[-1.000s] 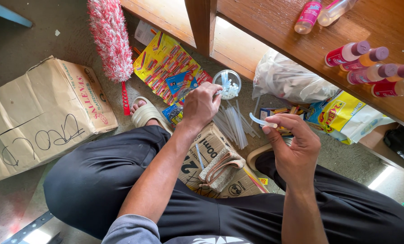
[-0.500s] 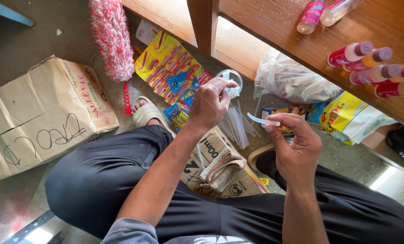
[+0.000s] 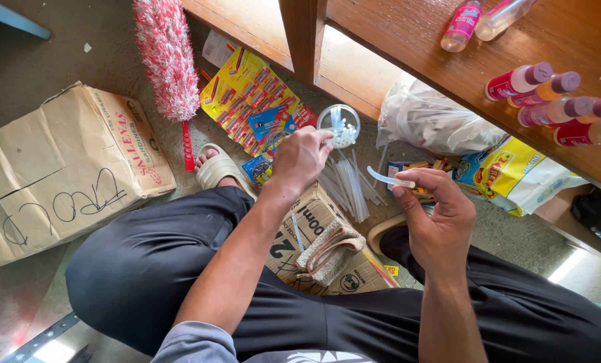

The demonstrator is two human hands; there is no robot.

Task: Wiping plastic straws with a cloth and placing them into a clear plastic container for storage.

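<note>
Two hands at work over a pile of clear plastic sticks on the floor.

Nearest, a folded cloth (image 3: 328,250) lies on a flattened carton (image 3: 314,222) between the knees. The right hand (image 3: 435,218) pinches one clear plastic stick (image 3: 389,179) in its grip — the left hand (image 3: 302,158) closes its fingertips on the small round clear container (image 3: 339,124), above the loose stick pile (image 3: 351,188). Farther off — one pink duster (image 3: 167,57), six bottles (image 3: 556,101) on the wooden shelf (image 3: 408,40).
</note>
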